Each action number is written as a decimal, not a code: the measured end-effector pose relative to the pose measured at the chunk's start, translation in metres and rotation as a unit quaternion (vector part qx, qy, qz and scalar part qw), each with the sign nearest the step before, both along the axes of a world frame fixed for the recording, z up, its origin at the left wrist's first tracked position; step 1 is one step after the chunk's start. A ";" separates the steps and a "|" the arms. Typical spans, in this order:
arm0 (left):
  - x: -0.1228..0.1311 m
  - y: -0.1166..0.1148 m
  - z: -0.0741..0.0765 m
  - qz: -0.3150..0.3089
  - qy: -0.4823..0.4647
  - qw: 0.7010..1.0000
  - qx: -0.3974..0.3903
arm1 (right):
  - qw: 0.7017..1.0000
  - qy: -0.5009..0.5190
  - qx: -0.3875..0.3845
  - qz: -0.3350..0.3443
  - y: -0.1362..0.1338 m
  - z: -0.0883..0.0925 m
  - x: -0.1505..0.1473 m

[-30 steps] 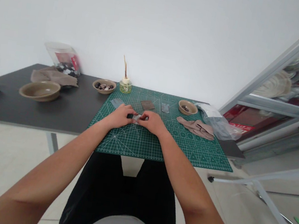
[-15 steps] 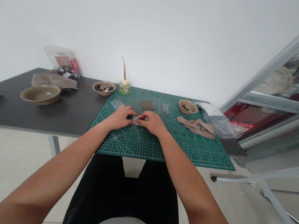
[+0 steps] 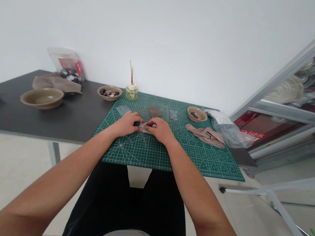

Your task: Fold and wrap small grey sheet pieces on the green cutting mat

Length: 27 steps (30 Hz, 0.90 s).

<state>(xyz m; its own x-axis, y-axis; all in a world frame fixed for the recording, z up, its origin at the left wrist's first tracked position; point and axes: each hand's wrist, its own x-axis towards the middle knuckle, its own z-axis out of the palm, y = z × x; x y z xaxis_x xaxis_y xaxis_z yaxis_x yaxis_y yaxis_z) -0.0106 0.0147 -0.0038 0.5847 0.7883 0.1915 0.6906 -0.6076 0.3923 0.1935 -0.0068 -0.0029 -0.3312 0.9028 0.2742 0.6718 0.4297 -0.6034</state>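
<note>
Where the two hands meet: a small pale scrap (image 3: 145, 125), thin and crumpled, with a dark bit at its left end, low over the middle of the cutting mat (image 3: 169, 157).
Left hand (image 3: 126, 123): knuckles up, fingers curled together and pinched on the scrap's left end; bare forearm coming in from 7 o'clock.
Right hand (image 3: 161, 129): mirrored pose, fingers closed on the scrap's right end; bare forearm coming in from 5 o'clock.
Cutting mat: green, flat, printed with a white grid and fan lines.
Brown patch (image 3: 155, 112): flat, squarish, matte, near the hands at 12 o'clock.
Small bowl (image 3: 197, 114): tan, round, smooth, at 2 o'clock, with dark bits inside.
Beige cloth (image 3: 206, 135): soft and rumpled, at 3 o'clock on the mat.
Glass bottle (image 3: 132, 91): squat and greenish, with a stick standing in it, at 11 o'clock on the mat's far edge.
Large bowl (image 3: 42, 97): tan, shallow, well apart at 9 o'clock.
Table (image 3: 71, 121): dark grey, matte, flat.
Room: plain white wall behind, pale tiled floor below, metal frame at 3 o'clock.
</note>
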 end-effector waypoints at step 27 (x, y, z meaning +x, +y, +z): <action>0.000 -0.001 -0.002 0.012 0.004 1.000 0.002 | 1.000 -0.011 0.017 -0.023 0.001 -0.003 0.001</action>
<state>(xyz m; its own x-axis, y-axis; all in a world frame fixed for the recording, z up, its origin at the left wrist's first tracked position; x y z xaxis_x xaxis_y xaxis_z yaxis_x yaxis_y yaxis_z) -0.0110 0.0138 -0.0056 0.5679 0.8011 0.1890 0.7079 -0.5925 0.3845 0.1941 -0.0054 -0.0058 -0.2958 0.9075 0.2983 0.7037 0.4182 -0.5743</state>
